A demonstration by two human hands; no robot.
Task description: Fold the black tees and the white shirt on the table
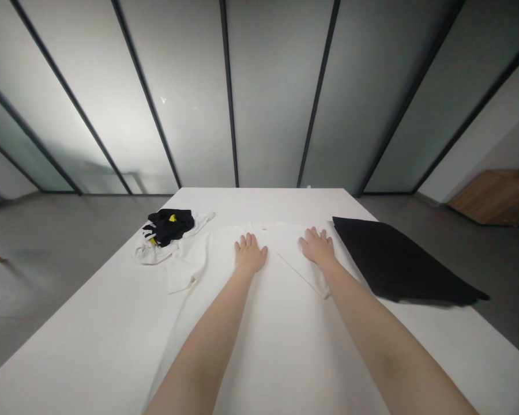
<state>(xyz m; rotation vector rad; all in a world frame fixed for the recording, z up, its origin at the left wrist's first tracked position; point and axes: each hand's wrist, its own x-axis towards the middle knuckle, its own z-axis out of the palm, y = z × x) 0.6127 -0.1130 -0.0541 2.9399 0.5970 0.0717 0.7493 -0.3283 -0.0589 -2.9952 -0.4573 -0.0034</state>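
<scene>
A white shirt point(281, 300) is spread over the white table, its collar side at the far end. One sleeve point(188, 262) sticks out to the left; on the right, a sleeve lies folded inward over the body of the shirt. My left hand point(249, 253) rests flat on the upper part of the fabric, fingers spread. My right hand point(318, 246) lies flat near the right shoulder, at the folded sleeve, with its fingers also apart. Neither hand grips the cloth.
On the table's left, a black garment with yellow and white parts point(173, 226) sits on crumpled white cloth point(149, 255). A flat black sheet or cloth point(402, 262) lies at the right edge. Frosted panels point(272, 92) stand beyond the table point(259, 199).
</scene>
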